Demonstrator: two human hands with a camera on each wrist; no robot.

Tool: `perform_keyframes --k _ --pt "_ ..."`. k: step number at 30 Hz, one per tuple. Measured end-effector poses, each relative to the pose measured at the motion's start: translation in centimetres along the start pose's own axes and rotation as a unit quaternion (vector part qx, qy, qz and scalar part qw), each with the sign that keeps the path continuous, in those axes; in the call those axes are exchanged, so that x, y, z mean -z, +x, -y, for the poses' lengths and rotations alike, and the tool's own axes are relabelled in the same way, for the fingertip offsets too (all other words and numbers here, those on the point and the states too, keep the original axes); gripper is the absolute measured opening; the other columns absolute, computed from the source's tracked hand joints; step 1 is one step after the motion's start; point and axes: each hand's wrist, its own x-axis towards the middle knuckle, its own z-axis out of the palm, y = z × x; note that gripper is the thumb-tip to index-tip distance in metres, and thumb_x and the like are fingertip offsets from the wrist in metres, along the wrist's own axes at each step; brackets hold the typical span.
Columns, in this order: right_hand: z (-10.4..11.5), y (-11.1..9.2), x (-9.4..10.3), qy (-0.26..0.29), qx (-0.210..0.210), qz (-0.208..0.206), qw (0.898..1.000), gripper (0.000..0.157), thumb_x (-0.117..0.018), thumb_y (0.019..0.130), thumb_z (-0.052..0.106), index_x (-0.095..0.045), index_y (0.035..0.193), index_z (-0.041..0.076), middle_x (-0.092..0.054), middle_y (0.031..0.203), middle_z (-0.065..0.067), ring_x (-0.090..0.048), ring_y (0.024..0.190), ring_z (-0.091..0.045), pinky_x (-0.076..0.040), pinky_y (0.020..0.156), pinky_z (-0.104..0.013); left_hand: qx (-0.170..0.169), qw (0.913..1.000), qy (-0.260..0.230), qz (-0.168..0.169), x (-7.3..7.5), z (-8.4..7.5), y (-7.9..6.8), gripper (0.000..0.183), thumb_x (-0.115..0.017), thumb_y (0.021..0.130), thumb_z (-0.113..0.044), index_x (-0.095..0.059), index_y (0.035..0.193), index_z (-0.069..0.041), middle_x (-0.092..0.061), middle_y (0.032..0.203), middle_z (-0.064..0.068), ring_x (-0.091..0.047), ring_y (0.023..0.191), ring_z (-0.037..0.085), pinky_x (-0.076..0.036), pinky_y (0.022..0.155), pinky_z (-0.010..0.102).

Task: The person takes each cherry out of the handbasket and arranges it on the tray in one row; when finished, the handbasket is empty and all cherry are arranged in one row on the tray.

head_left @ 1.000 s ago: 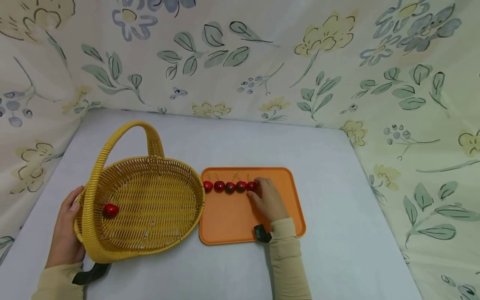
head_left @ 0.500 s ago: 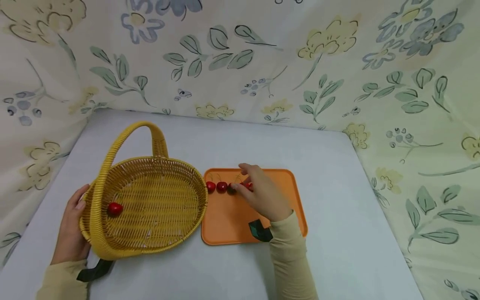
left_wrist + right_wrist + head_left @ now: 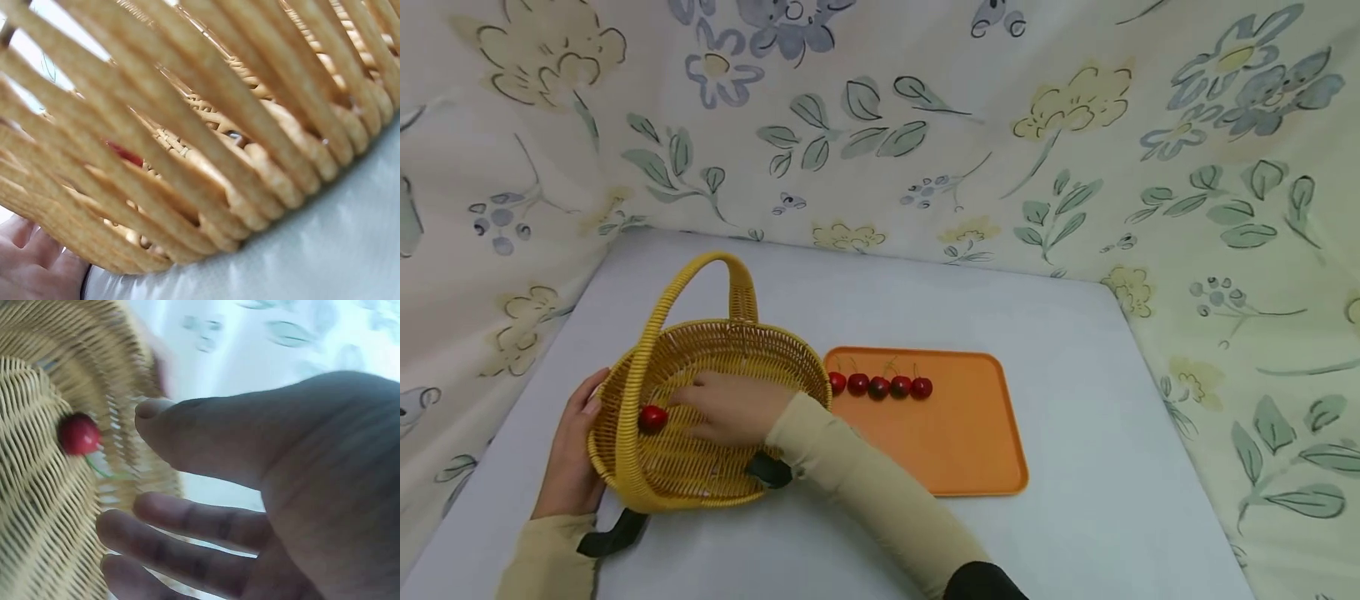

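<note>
A yellow wicker basket (image 3: 741, 354) with a tall handle stands at the left of the table. On its left side, my left hand (image 3: 571, 458) holds the rim; part of that hand shows low in the left wrist view, beside the woven wall. One red cherry (image 3: 652, 419) with a green stem lies inside the basket. My right hand (image 3: 730, 408) reaches over the basket from the right, fingertips close to that cherry. In the right wrist view its thumb and fingers (image 3: 181, 540) are spread apart, with nothing between them.
Right of the basket lies an orange tray (image 3: 955, 433), its left edge next to the basket's rim. Several dark red cherries (image 3: 878, 387) with stems form a row along its far side. Behind the white table (image 3: 1075, 400) hangs a floral cloth (image 3: 865, 192).
My right hand has left the row of cherries on the tray and moved left into the basket. My left hand keeps its hold on the rim. The head view has shifted slightly.
</note>
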Motion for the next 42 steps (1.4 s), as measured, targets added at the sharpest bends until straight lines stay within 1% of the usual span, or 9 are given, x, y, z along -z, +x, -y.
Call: perform_keyframes --k 2,6,11,19,28,32,36,39,42 --pt "0.4 1.9 -0.3 -0.018 0.002 0.008 1.0 0.046 -0.054 0.097 0.035 -0.046 0.141 0.022 -0.054 0.121 0.005 -0.052 0.098 -0.001 -0.043 0.081 -0.011 -0.005 1.0 -0.002 0.006 0.0 0.0 0.1 0.047 -0.03 0.105 -0.017 -0.022 0.151 -0.013 -0.038 0.137 -0.002 -0.051 0.113 0.002 -0.05 0.082 0.014" --pt "1.3 4.5 -1.1 -0.056 -0.038 0.019 0.998 0.042 -0.055 0.097 0.034 -0.048 0.138 0.03 -0.052 0.116 0.005 -0.051 0.083 -0.001 -0.042 0.069 -0.013 -0.016 0.9996 -0.013 0.018 -0.1 -0.1 0.2 0.046 -0.029 0.106 -0.015 -0.022 0.151 -0.011 -0.039 0.136 -0.001 -0.053 0.111 0.002 -0.05 0.082 0.015" --pt "2.4 6.0 -2.6 -0.123 -0.081 0.041 0.988 0.035 -0.05 0.099 0.033 -0.05 0.133 0.036 -0.053 0.116 0.008 -0.053 0.086 -0.002 -0.045 0.07 -0.016 -0.013 0.9995 -0.019 0.02 0.0 -0.2 -0.1 0.047 -0.029 0.105 -0.015 -0.022 0.151 -0.012 -0.038 0.136 0.0 -0.053 0.11 0.002 -0.051 0.082 0.015" --pt "3.0 6.9 -4.2 -0.08 -0.052 0.069 0.993 0.041 -0.054 0.097 0.034 -0.047 0.137 0.027 -0.054 0.125 0.011 -0.052 0.107 0.002 -0.041 0.086 -0.011 -0.003 1.0 0.003 0.006 0.0 -0.1 -0.4 0.046 -0.03 0.106 -0.016 -0.023 0.151 -0.013 -0.038 0.137 -0.001 -0.052 0.112 0.003 -0.05 0.082 0.014" --pt "2.7 7.1 -4.3 -0.063 -0.044 0.08 0.994 0.035 -0.052 0.098 0.03 -0.047 0.133 0.026 -0.054 0.117 0.014 -0.051 0.102 0.005 -0.039 0.085 -0.008 0.0 1.0 0.002 0.007 0.3 0.3 -0.3 0.047 -0.029 0.106 -0.017 -0.022 0.151 -0.013 -0.037 0.138 -0.002 -0.05 0.114 0.002 -0.049 0.083 0.014" --pt "2.0 6.3 -3.6 -0.043 -0.032 0.06 0.997 0.03 -0.052 0.098 0.024 -0.047 0.128 0.021 -0.054 0.113 0.011 -0.054 0.09 0.003 -0.041 0.078 -0.009 0.002 0.9998 -0.017 0.005 0.5 0.3 -0.3 0.047 -0.029 0.106 -0.016 -0.021 0.151 -0.013 -0.038 0.136 -0.003 -0.052 0.113 0.002 -0.05 0.083 0.014" --pt "0.4 3.9 -2.4 -0.013 -0.015 0.018 1.0 0.04 -0.053 0.098 0.024 -0.046 0.137 0.019 -0.051 0.121 0.004 -0.053 0.092 0.001 -0.042 0.078 -0.009 0.001 0.9996 -0.028 -0.002 0.3 0.2 -0.4 0.047 -0.03 0.105 -0.016 -0.021 0.151 -0.012 -0.039 0.137 -0.003 -0.051 0.113 0.001 -0.049 0.084 0.013" --pt "-1.8 0.5 -1.6 0.038 -0.006 -0.045 0.998 0.041 -0.056 0.097 0.022 -0.05 0.138 0.019 -0.049 0.121 0.0 -0.051 0.096 -0.001 -0.041 0.08 -0.008 0.002 0.9995 -0.032 -0.003 0.2 0.2 -0.3 0.047 -0.031 0.105 -0.016 -0.022 0.151 -0.013 -0.038 0.137 -0.003 -0.051 0.114 0.0 -0.048 0.085 0.013" --pt "-4.2 -4.2 -1.1 0.11 -0.012 -0.134 0.985 0.037 -0.057 0.096 0.016 -0.054 0.133 0.017 -0.048 0.119 -0.004 -0.051 0.094 -0.005 -0.043 0.077 -0.01 0.001 0.9998 -0.018 0.001 0.2 0.1 -0.1 0.047 -0.031 0.105 -0.016 -0.022 0.151 -0.013 -0.037 0.137 -0.003 -0.05 0.112 0.001 -0.048 0.084 0.012"
